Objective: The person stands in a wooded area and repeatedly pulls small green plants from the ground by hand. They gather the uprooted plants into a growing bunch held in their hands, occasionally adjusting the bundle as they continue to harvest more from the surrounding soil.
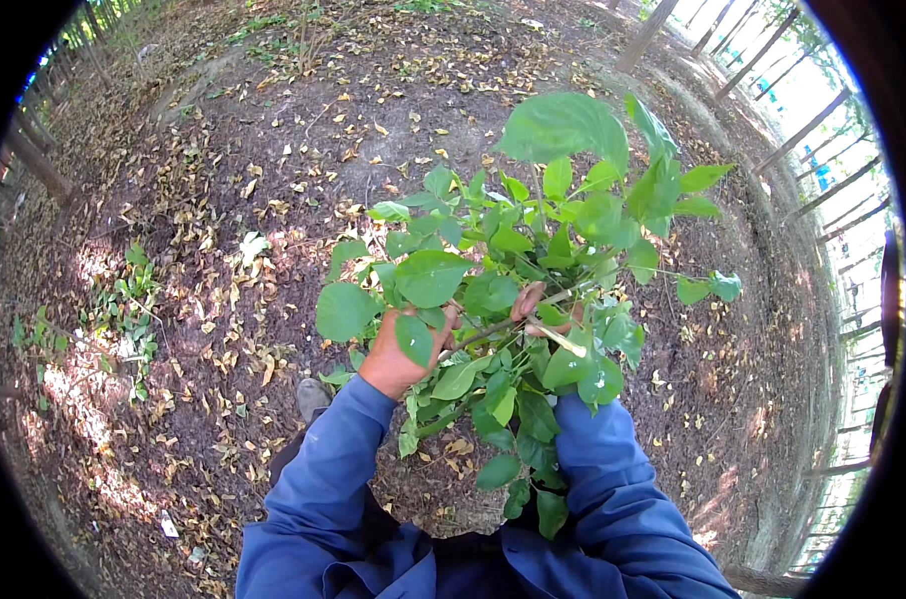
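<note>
A bundle of leafy green branches [509, 239] is held in front of my body, above the leaf-strewn ground. My left hand [404, 348] grips a brown stem on the bundle's left side, with a round leaf lying over its back. Fingers of my right hand [531, 307] close around stems right of centre; leaves hide most of that hand. Between the hands runs a brown branch [490, 329], slanting up to the right. A pale cut stem end [572, 346] sticks out by my right fingers. More leaves hang down over my right sleeve's cuff.
Dry yellow leaves [265, 367] litter the dark soil. Low green plants [134, 322] grow at the left. Tree trunks [647, 34] stand along the upper right and right edge, others at the upper left. A shoe [313, 398] shows beside my left forearm. A small white scrap [169, 524] lies lower left.
</note>
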Tool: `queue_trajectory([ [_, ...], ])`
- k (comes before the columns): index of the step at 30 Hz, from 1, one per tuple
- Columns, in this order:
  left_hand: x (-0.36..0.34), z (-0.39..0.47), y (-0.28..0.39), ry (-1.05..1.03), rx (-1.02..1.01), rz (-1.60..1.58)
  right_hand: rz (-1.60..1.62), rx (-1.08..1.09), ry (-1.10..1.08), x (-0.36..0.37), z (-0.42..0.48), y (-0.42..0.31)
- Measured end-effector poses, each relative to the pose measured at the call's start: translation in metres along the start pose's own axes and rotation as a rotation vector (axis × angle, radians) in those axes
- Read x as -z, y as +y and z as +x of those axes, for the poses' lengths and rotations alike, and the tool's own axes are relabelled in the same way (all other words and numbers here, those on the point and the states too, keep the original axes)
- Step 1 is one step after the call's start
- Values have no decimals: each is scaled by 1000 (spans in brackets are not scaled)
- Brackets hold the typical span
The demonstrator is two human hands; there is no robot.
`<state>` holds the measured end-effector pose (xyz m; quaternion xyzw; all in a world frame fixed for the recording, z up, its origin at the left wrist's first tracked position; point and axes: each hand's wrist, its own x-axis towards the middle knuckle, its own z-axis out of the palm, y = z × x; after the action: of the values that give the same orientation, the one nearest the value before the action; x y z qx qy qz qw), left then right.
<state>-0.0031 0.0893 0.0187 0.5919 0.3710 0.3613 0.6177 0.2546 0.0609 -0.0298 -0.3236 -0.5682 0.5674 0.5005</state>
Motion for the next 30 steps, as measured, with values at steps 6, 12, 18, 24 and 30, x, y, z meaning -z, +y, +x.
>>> queue_trajectory([
  [6,-7,-4,-3,25,91,-288,441,-134,112,18,-29,45],
  [12,-12,-4,-4,10,317,-685,192,264,-184,-7,4,3],
  [18,-20,-7,-10,-88,331,-893,208,231,-65,-6,13,-12],
  [24,-29,-11,-9,-159,354,-942,114,95,192,-20,8,-36],
  [30,-31,-11,-8,-233,390,-757,72,220,319,-9,7,-41],
])
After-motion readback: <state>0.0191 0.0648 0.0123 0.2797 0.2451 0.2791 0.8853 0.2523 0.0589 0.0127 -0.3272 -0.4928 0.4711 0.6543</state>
